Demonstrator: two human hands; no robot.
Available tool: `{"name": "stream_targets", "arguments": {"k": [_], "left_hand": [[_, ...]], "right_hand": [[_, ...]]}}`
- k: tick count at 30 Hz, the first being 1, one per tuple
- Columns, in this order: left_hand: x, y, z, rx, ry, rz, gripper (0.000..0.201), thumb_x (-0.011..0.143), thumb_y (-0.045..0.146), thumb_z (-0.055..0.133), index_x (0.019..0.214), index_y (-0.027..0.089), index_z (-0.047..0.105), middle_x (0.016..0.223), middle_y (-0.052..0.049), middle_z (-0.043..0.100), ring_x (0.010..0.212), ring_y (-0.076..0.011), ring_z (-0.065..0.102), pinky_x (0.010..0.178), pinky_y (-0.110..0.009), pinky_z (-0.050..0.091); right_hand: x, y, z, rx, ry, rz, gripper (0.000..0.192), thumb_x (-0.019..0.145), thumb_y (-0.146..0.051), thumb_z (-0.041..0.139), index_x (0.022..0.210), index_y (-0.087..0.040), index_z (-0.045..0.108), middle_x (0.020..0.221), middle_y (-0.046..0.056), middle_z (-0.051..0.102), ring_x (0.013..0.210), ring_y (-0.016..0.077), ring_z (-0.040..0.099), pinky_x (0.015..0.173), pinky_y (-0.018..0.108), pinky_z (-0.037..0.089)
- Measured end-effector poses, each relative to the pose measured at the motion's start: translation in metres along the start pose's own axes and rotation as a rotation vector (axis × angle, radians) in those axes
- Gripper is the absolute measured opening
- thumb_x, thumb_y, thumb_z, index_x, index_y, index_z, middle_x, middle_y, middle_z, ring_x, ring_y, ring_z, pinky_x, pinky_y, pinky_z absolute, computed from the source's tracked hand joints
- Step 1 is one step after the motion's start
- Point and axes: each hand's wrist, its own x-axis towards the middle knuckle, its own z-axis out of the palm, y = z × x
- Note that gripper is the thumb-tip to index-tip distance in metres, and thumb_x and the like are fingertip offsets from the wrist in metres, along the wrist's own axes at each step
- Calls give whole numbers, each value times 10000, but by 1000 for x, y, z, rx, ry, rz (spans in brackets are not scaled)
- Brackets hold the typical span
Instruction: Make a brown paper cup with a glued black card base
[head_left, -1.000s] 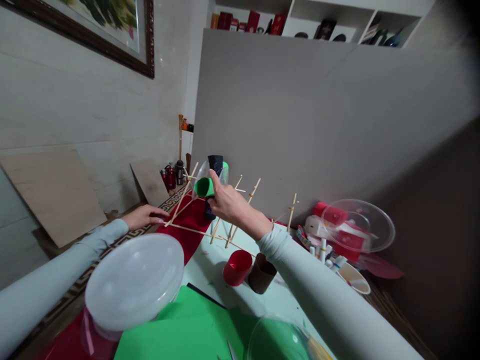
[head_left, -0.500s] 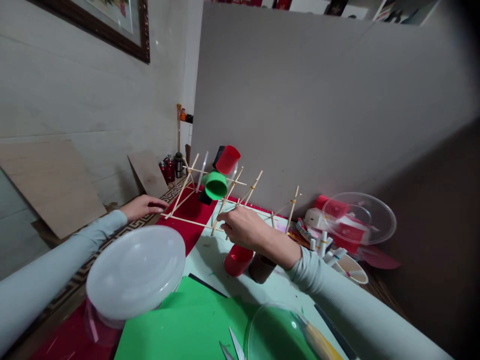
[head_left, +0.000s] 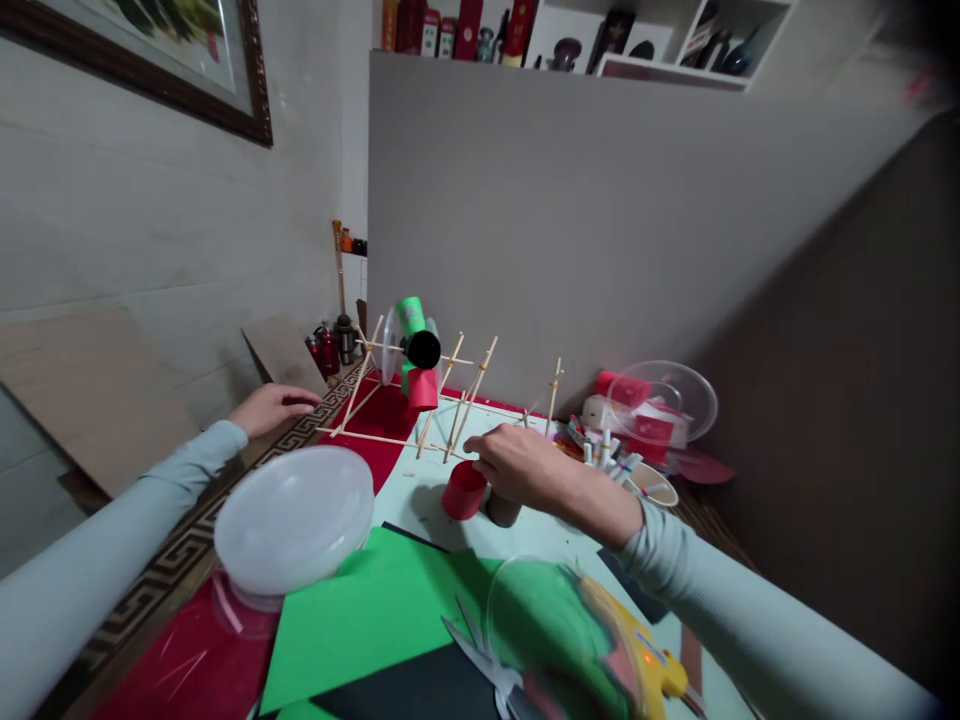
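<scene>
A frame of thin wooden sticks (head_left: 420,400) stands on the table. On it turns a wheel of paper cups: a green cup (head_left: 410,314) on top, a black cup (head_left: 424,349) in the middle, a red cup (head_left: 423,389) below. My left hand (head_left: 266,408) lies flat on the table at the frame's left end, fingers touching a stick. My right hand (head_left: 517,465) hovers low over a red paper cup (head_left: 463,491) and a brown cup (head_left: 501,510) lying on the pale mat, fingers loosely curled, holding nothing.
A clear plastic dome lid (head_left: 294,518) sits at the left front on red paper. Green paper sheets (head_left: 360,620), scissors (head_left: 480,660) and a yellow glue gun (head_left: 637,655) lie in front. Marker pens and clear bowls (head_left: 660,400) crowd the right. A grey wall stands behind.
My right hand has left the cup wheel and dropped toward the red cup on the mat. The wheel has turned: green is on top now, red below. My left hand stayed put.
</scene>
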Motion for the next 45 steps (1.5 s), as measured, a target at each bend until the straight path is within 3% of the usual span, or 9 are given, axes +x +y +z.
{"name": "stream_targets", "arguments": {"k": [11,15,19,23,26,32,35,39,45], "left_hand": [[-40,54,2,4,161,67,318,966,370,641,1224,184,647,1278,-95,659,1100,-258,664,928,-467,580],[-41,95,4,31,148,134,324,969,375,636,1230,184,643,1275,-97,659,1085,-252,667,917,-462,584],[-35,140,17,73,14,230,324,957,369,655,1217,176,651,1265,-90,665,1080,-259,670,910,-459,587],[-21,175,33,82,-85,275,333,956,362,659,1231,174,644,1270,-94,662,1081,-257,672,906,-460,590],[-10,191,36,73,-82,272,327,954,362,660,1227,182,649,1277,-92,661,1080,-256,671,901,-451,591],[3,203,13,-6,65,268,386,957,359,658,1295,179,608,1316,-109,637,1109,-265,663,921,-483,585],[8,202,3,-55,119,253,391,959,356,655,1304,180,600,1312,-112,638,1101,-259,666,913,-479,589],[14,195,2,-73,131,223,382,959,354,656,1294,177,605,1295,-109,645,1088,-255,670,901,-471,594],[14,187,4,-27,123,218,380,957,353,659,1290,178,608,1308,-110,640,1103,-260,664,916,-480,587]], "right_hand": [[-94,2,-10,102,208,121,274,934,-99,490,1006,-190,739,782,60,728,639,147,621,543,275,281],[-129,-2,-6,140,258,152,252,938,-114,492,985,-185,729,779,64,734,650,165,637,567,281,304],[-163,-7,4,187,293,190,270,974,-163,476,1052,-172,734,803,79,756,682,204,685,605,294,379],[-196,-11,26,273,318,203,345,1008,-238,445,1239,-193,698,1030,104,796,840,239,758,669,304,498],[-217,-12,45,365,327,233,382,1010,-268,400,1207,-228,725,1058,116,803,815,264,780,630,326,551],[-242,-9,65,502,408,276,394,953,-256,471,1240,-330,732,947,98,824,700,291,791,584,351,611],[-244,-10,73,540,405,250,429,958,-249,449,1301,-323,697,1044,100,819,754,299,802,592,363,635],[-239,-14,80,558,420,217,413,972,-269,447,1315,-305,676,1177,86,789,895,286,804,674,352,659],[-230,-13,78,553,476,227,397,981,-288,411,1249,-270,704,1095,99,811,816,298,809,635,374,660]]}}
